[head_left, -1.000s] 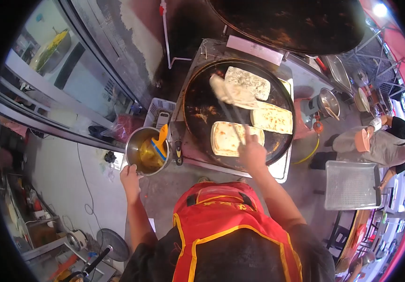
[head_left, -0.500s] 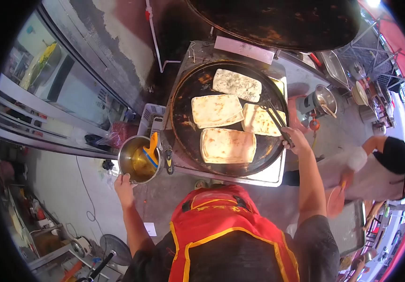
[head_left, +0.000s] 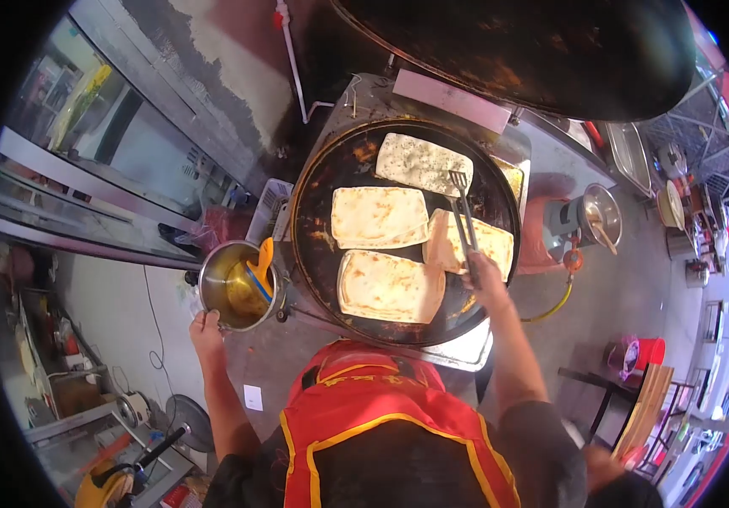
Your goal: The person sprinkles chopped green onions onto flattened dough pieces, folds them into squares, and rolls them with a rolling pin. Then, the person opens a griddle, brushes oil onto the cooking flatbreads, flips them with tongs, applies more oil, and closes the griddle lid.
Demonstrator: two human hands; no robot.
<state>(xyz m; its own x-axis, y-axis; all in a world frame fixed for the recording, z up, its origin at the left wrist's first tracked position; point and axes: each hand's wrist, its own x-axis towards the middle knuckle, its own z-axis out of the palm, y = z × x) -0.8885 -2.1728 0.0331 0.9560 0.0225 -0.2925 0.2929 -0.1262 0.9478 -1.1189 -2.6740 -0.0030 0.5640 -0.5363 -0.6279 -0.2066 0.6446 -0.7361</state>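
My left hand (head_left: 206,332) is closed on the near edge of a steel pot (head_left: 209,292), where a handle may be hidden by my fingers. Yellow oil (head_left: 244,298) lies in the pot, and an orange-handled brush (head_left: 264,264) leans inside it. In my right hand (head_left: 486,278) is a pair of metal tongs (head_left: 465,222), reaching over the large round griddle (head_left: 318,275). Their slotted tip overlaps the lower right edge of the dark-speckled flatbread (head_left: 419,161) at the back. Other browned flatbreads lie left (head_left: 379,218), front (head_left: 390,286) and right (head_left: 491,247), the last partly under the tongs.
A big dark round lid (head_left: 534,51) is raised behind the griddle. To the right stands a steel bowl (head_left: 603,216) with a utensil in it, and a yellow hose (head_left: 555,306) runs below. A white basket (head_left: 271,203) sits behind the pot. Part of another person (head_left: 606,474) shows lower right.
My right hand and the tongs have moved left, the tip now over the back flatbread's edge. The view has shifted, and the co-worker at right has mostly left it. My left hand still holds the pot.
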